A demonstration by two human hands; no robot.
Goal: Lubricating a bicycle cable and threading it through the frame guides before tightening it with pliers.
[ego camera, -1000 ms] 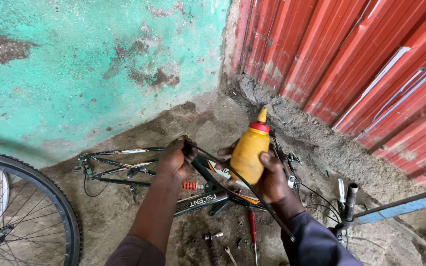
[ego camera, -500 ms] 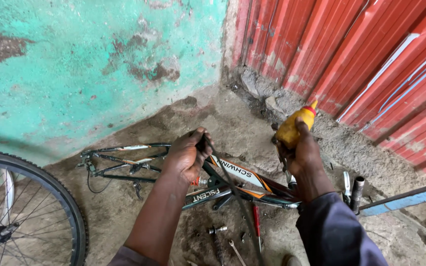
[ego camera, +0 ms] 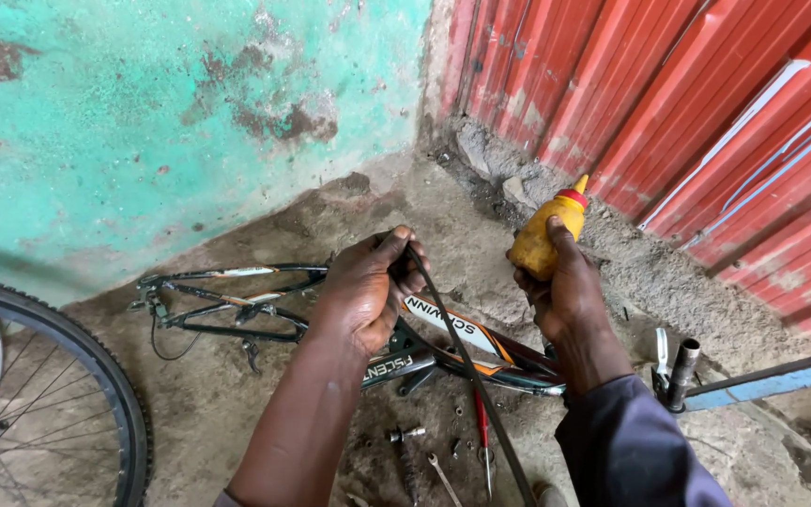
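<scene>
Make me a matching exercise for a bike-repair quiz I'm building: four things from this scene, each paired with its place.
Things:
1. yellow squeeze bottle
2. black cable
3. bicycle frame
4. spoked wheel

Places:
A. at the picture's lower left edge
B. in the right hand
C. lying on the dirt floor by the green wall
D. gripped in the left hand

Pairs: 1-B, 2-D, 3-C, 4-A
</scene>
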